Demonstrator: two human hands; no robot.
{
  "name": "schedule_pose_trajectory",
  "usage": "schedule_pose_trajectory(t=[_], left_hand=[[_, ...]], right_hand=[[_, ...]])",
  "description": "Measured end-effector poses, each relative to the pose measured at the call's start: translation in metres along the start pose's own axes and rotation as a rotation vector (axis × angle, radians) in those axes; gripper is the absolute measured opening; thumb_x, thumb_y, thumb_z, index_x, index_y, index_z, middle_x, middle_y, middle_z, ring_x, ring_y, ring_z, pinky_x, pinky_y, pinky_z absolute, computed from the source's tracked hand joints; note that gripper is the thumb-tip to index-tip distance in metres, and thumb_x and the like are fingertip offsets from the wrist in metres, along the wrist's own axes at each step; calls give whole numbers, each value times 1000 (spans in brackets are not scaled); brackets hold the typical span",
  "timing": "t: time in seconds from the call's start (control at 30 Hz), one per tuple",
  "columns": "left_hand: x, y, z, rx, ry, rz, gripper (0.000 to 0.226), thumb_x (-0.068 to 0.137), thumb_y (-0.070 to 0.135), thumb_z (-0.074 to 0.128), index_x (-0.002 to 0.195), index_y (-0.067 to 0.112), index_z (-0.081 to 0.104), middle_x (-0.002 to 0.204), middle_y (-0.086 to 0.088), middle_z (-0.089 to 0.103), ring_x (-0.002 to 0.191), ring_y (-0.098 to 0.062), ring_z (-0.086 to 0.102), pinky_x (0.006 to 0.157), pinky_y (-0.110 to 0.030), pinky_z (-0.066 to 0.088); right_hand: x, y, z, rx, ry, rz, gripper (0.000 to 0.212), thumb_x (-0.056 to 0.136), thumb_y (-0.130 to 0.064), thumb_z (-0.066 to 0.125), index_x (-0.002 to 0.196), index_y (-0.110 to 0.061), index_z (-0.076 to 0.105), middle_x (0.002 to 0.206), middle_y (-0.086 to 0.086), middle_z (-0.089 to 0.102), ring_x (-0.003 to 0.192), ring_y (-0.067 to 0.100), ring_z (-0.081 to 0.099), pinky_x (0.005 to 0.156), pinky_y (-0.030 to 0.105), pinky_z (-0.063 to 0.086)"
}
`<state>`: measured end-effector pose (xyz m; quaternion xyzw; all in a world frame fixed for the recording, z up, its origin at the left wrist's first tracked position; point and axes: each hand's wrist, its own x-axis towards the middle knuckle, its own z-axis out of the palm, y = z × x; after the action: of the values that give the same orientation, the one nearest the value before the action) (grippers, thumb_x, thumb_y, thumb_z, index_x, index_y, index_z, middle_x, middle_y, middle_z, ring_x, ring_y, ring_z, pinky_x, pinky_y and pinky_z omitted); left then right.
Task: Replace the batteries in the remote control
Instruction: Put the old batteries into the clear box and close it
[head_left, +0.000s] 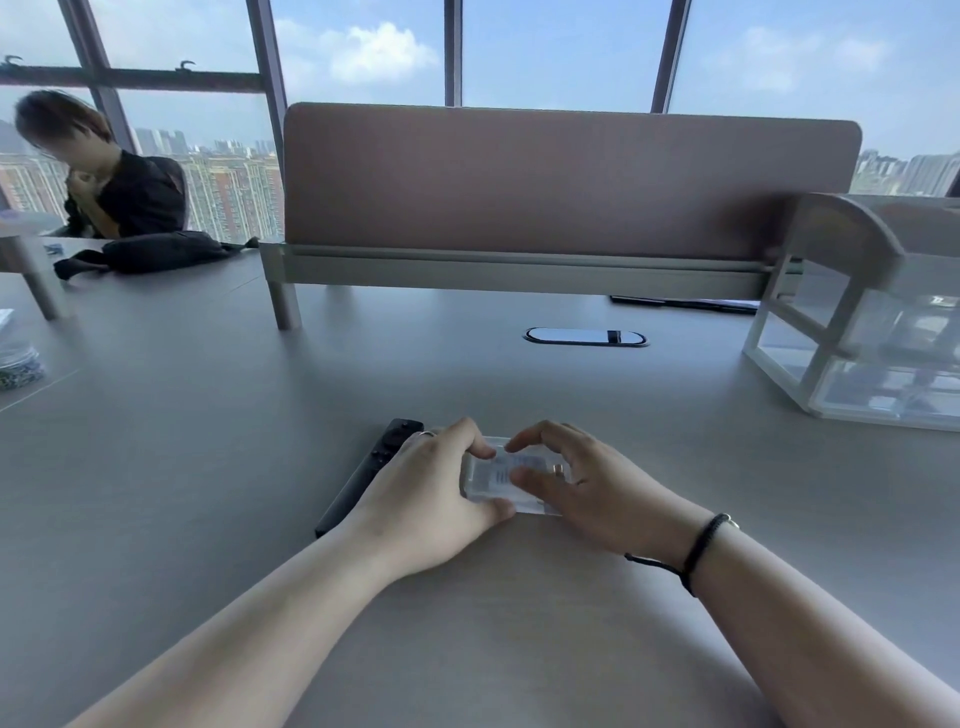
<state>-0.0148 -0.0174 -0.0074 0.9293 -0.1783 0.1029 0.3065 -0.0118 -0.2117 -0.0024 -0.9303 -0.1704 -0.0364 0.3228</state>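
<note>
Remote: lying flat on the bench, long axis running from near-left to far-right, button end pointing away.
Position: lying just left of the left hand, partly hidden under it.
Grip: both hands are curling round a clear plastic case (contents blurred); the right hand is pinching its far edge.

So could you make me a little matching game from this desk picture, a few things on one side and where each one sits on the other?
Things:
1. remote control
2. clear battery case
3. clear drawer organiser
4. black bag

Places:
A. far left of the desk
B. right edge of the desk
C. between both hands
D. partly under the left hand

Pairs: 1-D, 2-C, 3-B, 4-A
</note>
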Motion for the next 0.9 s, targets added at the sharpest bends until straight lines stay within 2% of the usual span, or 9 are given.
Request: schedule_pose_trajectory(t=[0.1, 0.2, 0.3, 0.4, 0.47, 0.63, 0.77, 0.9], left_hand=[[1, -1, 2, -22, 10, -13, 44, 69, 47, 83, 101, 31, 57, 101, 13, 57, 98, -7, 51, 68, -7, 32], [1, -2, 3, -43, 31, -8, 44, 67, 45, 85, 98, 30, 58, 101, 13, 58, 98, -6, 52, 68, -5, 32], [1, -3, 4, -63, 54, -2, 43, 65, 44, 86, 94, 31, 57, 97, 13, 60, 94, -5, 54, 68, -8, 33], [2, -5, 4, -84, 55, -2, 43, 65, 42, 88, 94, 31, 58, 96, 13, 60, 92, -5, 56, 69, -9, 36], [2, -6, 3, -71, 32, -4, 45, 67, 42, 87, 101, 33, 60, 100, 15, 57, 96, -4, 53, 72, -5, 35], [3, -10, 5, 6, 1, 26, 54, 74, 48, 79, 123, 34, 61, 127, 13, 60, 121, -5, 48, 85, -4, 29], [3, -11, 3, 61, 22, 45, 53, 79, 52, 72, 129, 38, 59, 133, 14, 60, 126, -6, 47, 98, -18, 35], [5, -12, -2, 133, 84, 1, 53, 76, 63, 66, 123, 38, 61, 130, 14, 62, 124, -12, 50, 101, -33, 42]], right_hand=[[2, 5, 1, 23, -67, 11, 29, 96, -44, 53, 125, -41, 54, 129, -11, 52, 107, 11, 57, 89, 24, 43], [5, 10, 5, 1, -134, -7, 38, 100, -44, 44, 138, -45, 45, 148, -7, 38, 136, 11, 40, 112, 29, 33], [4, 10, 9, -57, -165, -3, 42, 102, -44, 37, 144, -48, 34, 157, -3, 26, 147, 15, 24, 121, 34, 21], [3, 11, 9, -67, -150, -11, 43, 102, -46, 36, 145, -49, 34, 158, -4, 25, 148, 15, 23, 121, 35, 19], [4, 12, 8, -64, -129, -15, 42, 102, -47, 36, 144, -49, 35, 159, -6, 25, 149, 12, 21, 121, 32, 19], [4, 19, 4, -31, -69, -5, 40, 101, -49, 38, 140, -54, 40, 163, -13, 17, 150, 3, 16, 117, 24, 19], [5, 20, 4, -27, -12, 16, 37, 102, -47, 38, 137, -54, 44, 162, -15, 20, 147, 3, 22, 108, 18, 21], [5, 18, 5, -35, -6, 45, 37, 101, -50, 36, 137, -55, 44, 161, -18, 21, 145, 3, 27, 106, 19, 23]])
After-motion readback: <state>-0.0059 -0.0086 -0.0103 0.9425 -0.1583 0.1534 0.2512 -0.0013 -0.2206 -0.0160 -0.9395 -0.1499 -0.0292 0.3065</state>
